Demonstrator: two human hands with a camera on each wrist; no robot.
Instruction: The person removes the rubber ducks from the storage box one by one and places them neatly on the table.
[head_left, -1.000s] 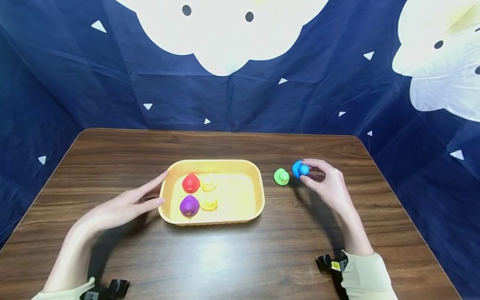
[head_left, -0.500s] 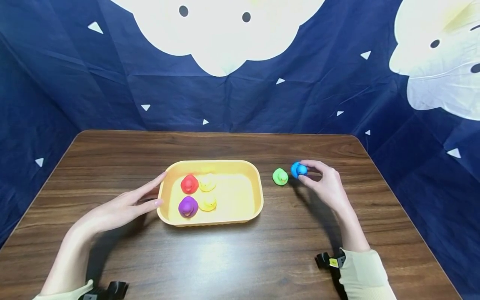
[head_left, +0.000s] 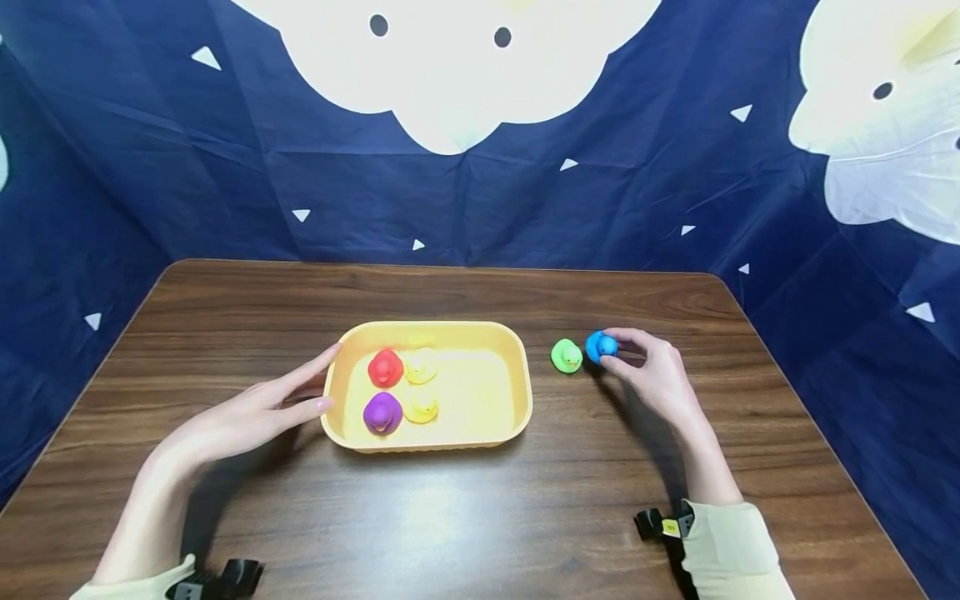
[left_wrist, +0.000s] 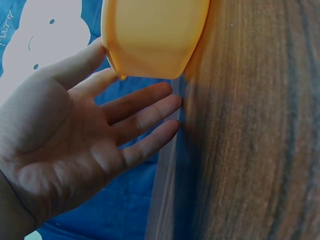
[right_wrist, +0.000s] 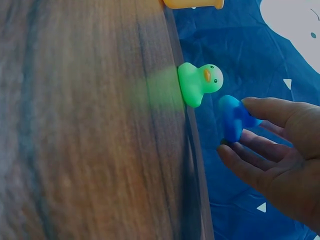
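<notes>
My right hand pinches a blue rubber duck between thumb and fingers. In the right wrist view that duck appears just off the tabletop, close to a green rubber duck. The green duck stands on the table to its left. With fingers extended, my left hand touches the left end of a yellow tub. Seen from the left wrist, the thumb and a finger of the hand meet the rim of the tub, other fingers below it.
Inside the tub, toward its left, sit a red duck, a purple duck and two yellow ducks, one behind the other. The wooden table ends at a dark blue cloth backdrop with cloud shapes.
The blue duck in my right hand has come down slightly, nearer the tabletop beside the green duck. My left hand stays at the tub. The head view has shifted a little.
</notes>
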